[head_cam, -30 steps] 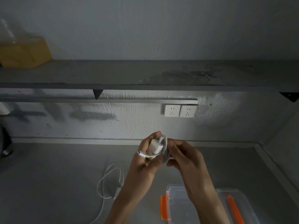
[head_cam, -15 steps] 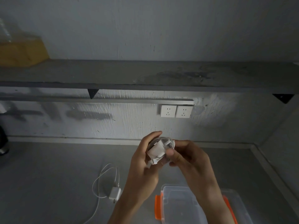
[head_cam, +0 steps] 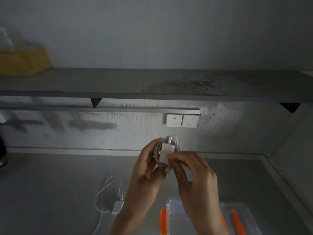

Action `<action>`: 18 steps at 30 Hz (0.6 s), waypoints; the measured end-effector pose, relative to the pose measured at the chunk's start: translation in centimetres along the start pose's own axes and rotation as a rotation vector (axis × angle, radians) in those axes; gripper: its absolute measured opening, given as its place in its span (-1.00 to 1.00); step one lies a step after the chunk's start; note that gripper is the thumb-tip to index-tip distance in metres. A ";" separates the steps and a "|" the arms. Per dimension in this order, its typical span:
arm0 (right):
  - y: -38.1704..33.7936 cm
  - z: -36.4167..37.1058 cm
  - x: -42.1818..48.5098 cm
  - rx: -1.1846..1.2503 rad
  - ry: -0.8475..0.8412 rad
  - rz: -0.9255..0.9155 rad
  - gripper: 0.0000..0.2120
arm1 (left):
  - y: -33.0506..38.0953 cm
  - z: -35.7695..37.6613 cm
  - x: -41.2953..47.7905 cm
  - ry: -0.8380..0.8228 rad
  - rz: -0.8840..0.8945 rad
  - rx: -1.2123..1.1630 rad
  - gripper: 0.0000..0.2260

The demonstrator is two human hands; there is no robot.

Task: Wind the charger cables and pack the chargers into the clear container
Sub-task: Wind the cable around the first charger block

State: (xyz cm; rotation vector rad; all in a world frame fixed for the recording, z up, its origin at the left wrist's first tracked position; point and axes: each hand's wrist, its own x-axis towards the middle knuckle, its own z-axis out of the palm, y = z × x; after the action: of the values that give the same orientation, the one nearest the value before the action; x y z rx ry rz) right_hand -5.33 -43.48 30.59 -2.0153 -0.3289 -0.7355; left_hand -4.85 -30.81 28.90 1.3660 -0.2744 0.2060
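Grey counter (head_cam: 50, 192) and a dim wall with two sockets (head_cam: 181, 120) lie before us. We hold a white charger (head_cam: 166, 153) with its cable wound around it, our left hand (head_cam: 147, 168) cupping the bundle and our right hand (head_cam: 194, 173) pinching its front. Below sit the clear container (head_cam: 176, 206) and, left of it, a second charger (head_cam: 117, 206) with loose cable.

Counter (head_cam: 50, 192) mostly bare; loose charger (head_cam: 116, 207) beside clear container (head_cam: 176, 206).
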 end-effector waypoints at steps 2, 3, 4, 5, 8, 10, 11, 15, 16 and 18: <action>0.6 -0.5 -0.2 -0.006 -0.066 -0.117 -0.75 | 0.5 -0.4 -0.2 -0.004 -0.037 -0.094 -0.55; 1.0 -0.7 -0.4 0.011 -0.101 -0.165 -0.73 | 0.9 -0.6 -0.3 -0.009 -0.083 -0.175 -0.59; 1.2 -0.9 -0.5 0.034 -0.133 -0.200 -0.74 | 1.3 -0.8 -0.4 -0.011 -0.133 -0.262 -0.65; 1.5 -1.0 -0.6 0.050 -0.158 -0.230 -0.78 | 1.5 -1.0 -0.4 0.005 -0.182 -0.333 -0.71; 2.2 -1.0 -0.8 0.002 -0.191 -0.360 -0.86 | 1.5 -1.2 -0.4 0.107 -0.342 -0.370 -0.79; 2.7 -0.8 -1.1 -0.019 -0.175 -0.451 -0.84 | 1.1 -1.2 -0.4 0.137 -0.400 -0.371 -0.77; 3.0 -0.6 -1.3 -0.015 -0.165 -0.488 -0.80 | 1.1 -1.1 -0.3 0.145 -0.415 -0.380 -0.76; 4.0 -0.7 -2.4 0.044 -0.154 -0.511 -0.70 | 0.9 -0.6 -0.6 0.136 -0.419 -0.355 -0.67; 4.1 -0.8 -2.7 0.055 -0.152 -0.503 -0.70 | 0.7 -0.5 -0.8 0.126 -0.421 -0.362 -0.67; 3.9 -1.0 -2.7 0.090 -0.145 -0.452 -0.73 | 0.6 -0.3 -1.0 0.105 -0.421 -0.375 -0.69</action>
State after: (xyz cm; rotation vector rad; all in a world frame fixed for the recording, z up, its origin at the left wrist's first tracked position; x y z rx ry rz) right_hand -5.85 -46.26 26.62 -1.9318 -0.9075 -0.8308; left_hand -5.98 -30.42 29.13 1.0083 0.0660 -0.1215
